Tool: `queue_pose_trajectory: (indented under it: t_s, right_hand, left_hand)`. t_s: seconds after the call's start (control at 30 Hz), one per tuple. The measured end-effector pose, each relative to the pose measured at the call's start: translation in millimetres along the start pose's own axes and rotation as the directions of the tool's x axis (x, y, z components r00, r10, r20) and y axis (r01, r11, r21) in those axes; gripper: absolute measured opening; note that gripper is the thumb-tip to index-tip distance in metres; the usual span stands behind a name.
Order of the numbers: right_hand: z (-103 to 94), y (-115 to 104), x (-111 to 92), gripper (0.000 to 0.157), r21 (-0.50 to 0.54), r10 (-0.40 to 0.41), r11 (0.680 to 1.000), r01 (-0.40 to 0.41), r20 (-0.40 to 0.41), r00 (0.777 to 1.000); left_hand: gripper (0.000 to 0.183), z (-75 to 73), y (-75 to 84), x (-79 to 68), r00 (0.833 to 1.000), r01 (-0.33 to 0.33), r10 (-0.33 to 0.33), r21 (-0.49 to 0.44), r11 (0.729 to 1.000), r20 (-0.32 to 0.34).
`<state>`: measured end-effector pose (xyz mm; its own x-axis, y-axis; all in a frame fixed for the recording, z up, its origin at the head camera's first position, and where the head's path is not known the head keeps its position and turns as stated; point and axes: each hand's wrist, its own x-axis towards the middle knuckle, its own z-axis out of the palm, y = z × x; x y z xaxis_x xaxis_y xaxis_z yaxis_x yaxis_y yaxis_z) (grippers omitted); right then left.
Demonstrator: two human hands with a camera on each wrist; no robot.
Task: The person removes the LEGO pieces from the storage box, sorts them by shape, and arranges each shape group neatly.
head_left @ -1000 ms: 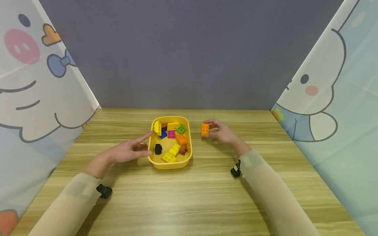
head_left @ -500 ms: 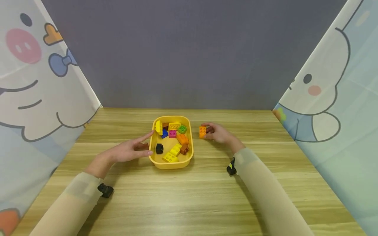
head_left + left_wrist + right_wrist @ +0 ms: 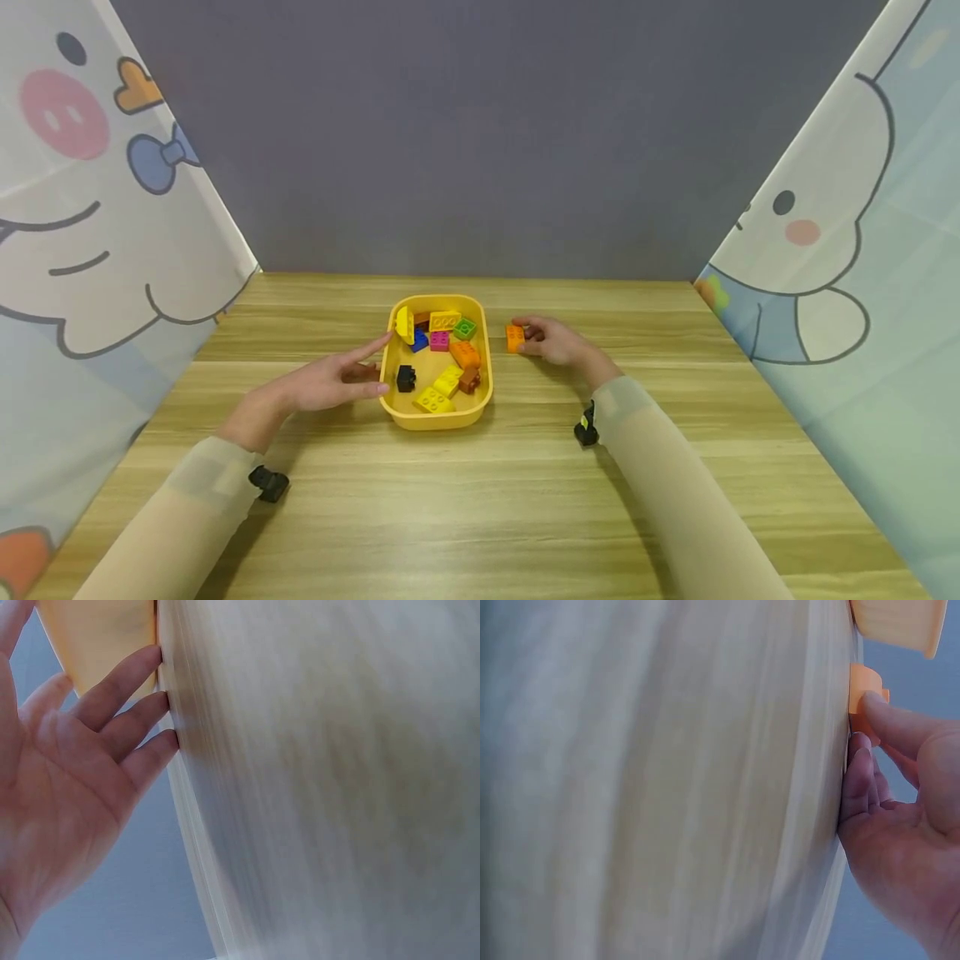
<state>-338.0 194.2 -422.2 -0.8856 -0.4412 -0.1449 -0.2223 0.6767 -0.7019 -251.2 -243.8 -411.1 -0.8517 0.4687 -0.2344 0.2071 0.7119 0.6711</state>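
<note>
An orange toy brick (image 3: 515, 338) sits on the table to the right of the yellow bin (image 3: 435, 422). My right hand (image 3: 558, 342) pinches it between thumb and fingers. In the right wrist view, the orange brick (image 3: 866, 686) meets the tabletop and the thumb presses its side. My left hand (image 3: 322, 383) rests against the bin's left rim, with index finger and thumb extended. The left wrist view shows the left hand (image 3: 71, 765) with fingers fairly straight beside the bin wall (image 3: 105, 645).
Inside the bin lie several bricks: a black brick (image 3: 406, 378), a pink brick (image 3: 439, 341), a green brick (image 3: 464, 329), plus yellow, orange, blue and brown ones. A grey panel (image 3: 480, 142) stands behind the wooden table (image 3: 450, 517), with printed cloths at both sides.
My right hand has brought the orange brick slightly left and down onto the table. My left hand has stayed at the bin's rim.
</note>
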Motion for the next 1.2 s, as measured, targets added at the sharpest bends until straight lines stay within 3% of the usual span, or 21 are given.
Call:
queue_pose_trajectory:
  t_s: [0.27,0.4,0.5,0.67,0.8,0.93,1.2]
  right_hand:
    - [0.6,1,0,0.063,0.023,0.015,1.000,-0.014,-0.008,1.000]
    - [-1.4,1,-1,0.065,0.094,0.020,0.995,-0.016,-0.045,0.999]
    - [-2.4,-4,-3,0.060,0.140,-0.019,0.989,0.036,-0.124,0.992]
    - [2.6,-32,-7,0.048,0.102,-0.166,0.976,0.191,-0.213,0.963]
    - [16.6,-65,-5,0.042,0.100,-0.305,0.942,0.321,-0.145,0.941]
    - [35.8,-89,1,0.038,0.076,-0.383,0.921,0.382,-0.009,0.924]
    - [58.0,-106,9,0.036,-0.011,-0.315,0.946,0.323,0.188,0.930]
  left_hand:
    - [0.095,-0.1,0.2,-0.4,1.000,0.005,-0.005,-0.002,1.000,0.001]
    - [0.095,-0.8,0.7,-0.1,1.000,0.010,-0.010,-0.008,1.000,0.003]
    - [0.095,-0.7,0.4,0.7,1.000,0.012,-0.012,-0.015,1.000,0.006]
    - [0.095,-0.7,-0.3,2.0,1.000,0.001,-0.001,-0.013,1.000,0.005]
    - [0.096,-2.1,0.1,1.8,1.000,-0.011,0.011,-0.017,1.000,-0.002]
    - [0.095,-3.2,0.1,0.9,1.000,-0.020,0.020,-0.018,1.000,-0.008]
    - [0.094,0.0,0.4,-0.7,1.000,-0.004,0.004,-0.016,1.000,0.002]
